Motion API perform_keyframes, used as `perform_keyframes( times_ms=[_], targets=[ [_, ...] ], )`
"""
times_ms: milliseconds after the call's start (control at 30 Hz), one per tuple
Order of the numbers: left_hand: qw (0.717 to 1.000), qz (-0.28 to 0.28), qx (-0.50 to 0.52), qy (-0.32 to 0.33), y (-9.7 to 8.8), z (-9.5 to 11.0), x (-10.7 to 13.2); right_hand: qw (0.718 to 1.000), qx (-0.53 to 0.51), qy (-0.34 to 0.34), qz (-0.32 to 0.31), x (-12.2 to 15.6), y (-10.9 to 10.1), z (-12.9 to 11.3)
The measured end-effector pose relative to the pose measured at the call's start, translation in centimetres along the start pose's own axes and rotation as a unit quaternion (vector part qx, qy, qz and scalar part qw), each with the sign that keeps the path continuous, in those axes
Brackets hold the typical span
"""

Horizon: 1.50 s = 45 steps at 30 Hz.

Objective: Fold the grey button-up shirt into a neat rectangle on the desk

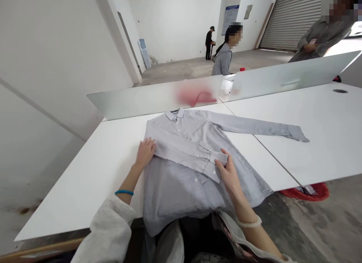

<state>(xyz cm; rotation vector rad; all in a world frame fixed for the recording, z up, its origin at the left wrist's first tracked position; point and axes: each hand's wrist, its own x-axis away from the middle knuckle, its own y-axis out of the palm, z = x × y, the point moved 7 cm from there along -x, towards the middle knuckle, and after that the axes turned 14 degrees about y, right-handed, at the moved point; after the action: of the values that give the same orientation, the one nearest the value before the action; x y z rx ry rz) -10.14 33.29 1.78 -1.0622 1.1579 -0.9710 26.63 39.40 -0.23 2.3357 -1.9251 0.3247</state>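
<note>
A light grey button-up shirt (181, 180) lies face up on the white table (85, 180), collar away from me and hem hanging over the near edge. One sleeve is folded across the chest. The other sleeve (254, 126) stretches out to the right. My left hand (145, 152) rests flat on the shirt's left edge at the fold, fingers stretched out. My right hand (227, 170) pinches the cuff (217, 159) of the folded sleeve between thumb and fingers.
Frosted divider panels (152, 99) stand along the table's far edge. A second white table (319, 131) adjoins on the right, with a red bin (311, 191) on the floor below it. Three people stand beyond the dividers in the open concrete hall.
</note>
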Motion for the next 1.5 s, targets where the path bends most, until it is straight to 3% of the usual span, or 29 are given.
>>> perform_keyframes(
  times_ms=[100,267,400,567,733,833,933,1000,1067,1133,1200,1333,1500],
  targets=[
    [0.998,-0.016,-0.003,-0.055,1.7,-3.9,0.4,1.0,0.0,0.022,0.01,-0.4,-1.4,1.3],
    [0.996,-0.023,0.001,-0.085,3.5,-5.0,1.4,0.993,0.097,0.018,0.07,-0.4,-2.8,2.4],
    [0.996,-0.014,0.007,-0.087,3.6,-5.0,1.4,0.974,0.191,-0.075,0.099,0.0,-3.5,1.2],
    [0.996,-0.01,0.005,-0.083,3.5,-4.8,1.5,0.9,0.344,-0.211,0.168,1.0,-3.0,-0.1],
    [0.995,-0.028,0.014,-0.09,3.7,-4.9,1.6,0.853,0.466,-0.223,0.078,1.2,0.3,2.1],
    [0.995,-0.026,0.013,-0.091,3.7,-5.0,1.6,0.854,0.478,-0.207,0.005,0.1,-0.4,2.2],
    [0.996,-0.02,0.009,-0.088,3.7,-5.0,1.5,0.875,0.44,-0.199,-0.024,-3.5,-5.3,-0.2],
    [0.996,-0.014,0.006,-0.086,3.6,-5.1,1.5,0.885,0.432,-0.167,0.039,-7.5,-10.8,-2.5],
    [0.996,-0.012,0.001,-0.085,3.6,-5.2,1.5,0.885,0.439,-0.087,0.13,-11.9,-17.1,-4.3],
    [0.996,-0.009,-0.003,-0.084,3.7,-5.4,1.4,0.871,0.431,0.004,0.234,-15.3,-23.1,-5.8],
    [0.997,-0.006,-0.008,-0.082,3.8,-5.5,1.4,0.851,0.422,0.057,0.306,-17.6,-27.4,-6.8],
    [0.997,0.006,-0.026,-0.074,3.8,-5.6,1.4,0.821,0.389,0.139,0.394,-19.7,-32.4,-6.9],
    [0.996,0.007,-0.06,-0.059,3.5,-5.1,1.5,0.803,0.342,0.226,0.433,-21.0,-35.1,-4.9]
  ],
)
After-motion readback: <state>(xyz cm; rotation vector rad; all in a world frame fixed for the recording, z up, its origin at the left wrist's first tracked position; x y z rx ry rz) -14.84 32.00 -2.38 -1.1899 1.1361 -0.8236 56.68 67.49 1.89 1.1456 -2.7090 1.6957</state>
